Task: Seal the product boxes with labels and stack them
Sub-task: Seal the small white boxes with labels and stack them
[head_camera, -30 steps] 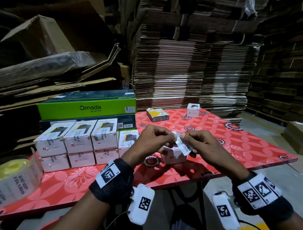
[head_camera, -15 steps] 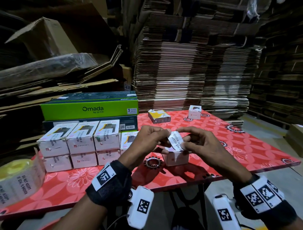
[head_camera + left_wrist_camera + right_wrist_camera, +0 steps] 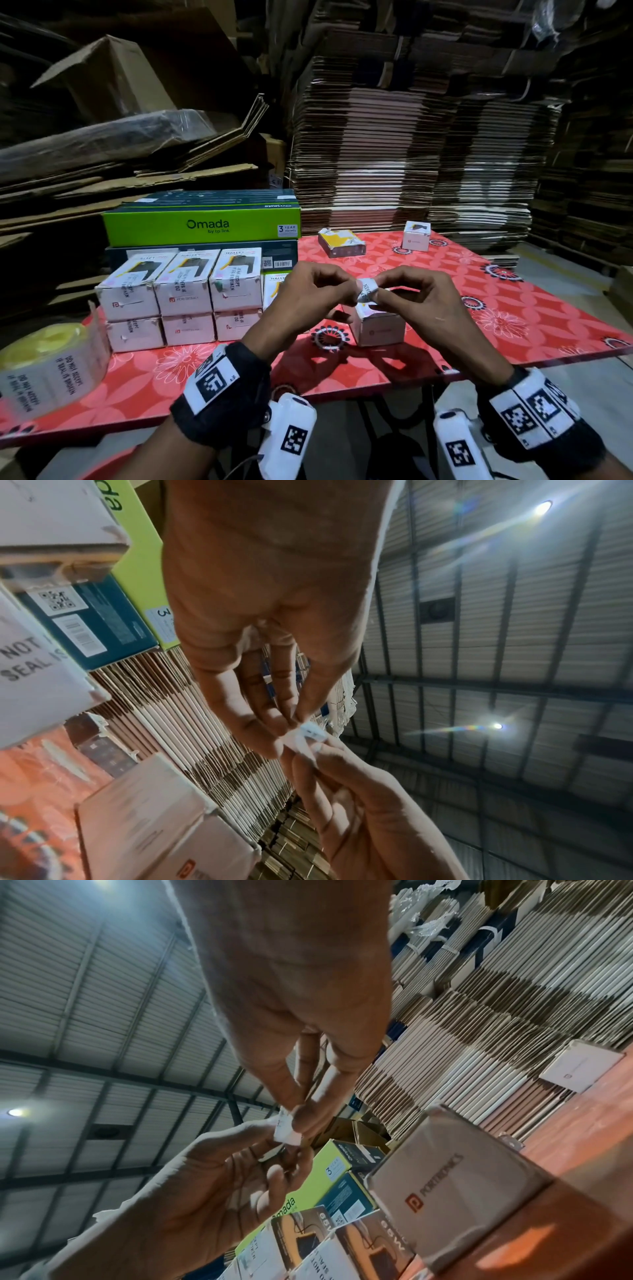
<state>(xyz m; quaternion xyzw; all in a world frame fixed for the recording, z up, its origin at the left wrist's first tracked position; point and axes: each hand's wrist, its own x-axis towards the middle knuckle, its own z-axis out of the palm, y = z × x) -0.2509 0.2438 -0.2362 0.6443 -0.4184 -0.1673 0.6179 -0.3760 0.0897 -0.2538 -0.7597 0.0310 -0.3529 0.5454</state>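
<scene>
Honestly, the red floral table (image 3: 534, 315) leaves open room toward the right of the frame, while the stacked sealed boxes (image 3: 185, 298) crowd centre left. Lower centre, the unsealed box (image 3: 376, 325) sits near the table's front edge. Just above it, my left hand (image 3: 308, 294) and right hand (image 3: 414, 301) both pinch the curled label (image 3: 365, 289); it could stick to itself.

**Paper, card and a glossy table**

The small label (image 3: 365, 290) looks like thin white paper, curled and matt. The product box (image 3: 376, 328) beneath it is smooth white card with a slight sheen. The table (image 3: 534, 318) has a glossy red flowered covering. Behind, the flat cartons (image 3: 411, 154) are rough brown corrugated cardboard.
</scene>
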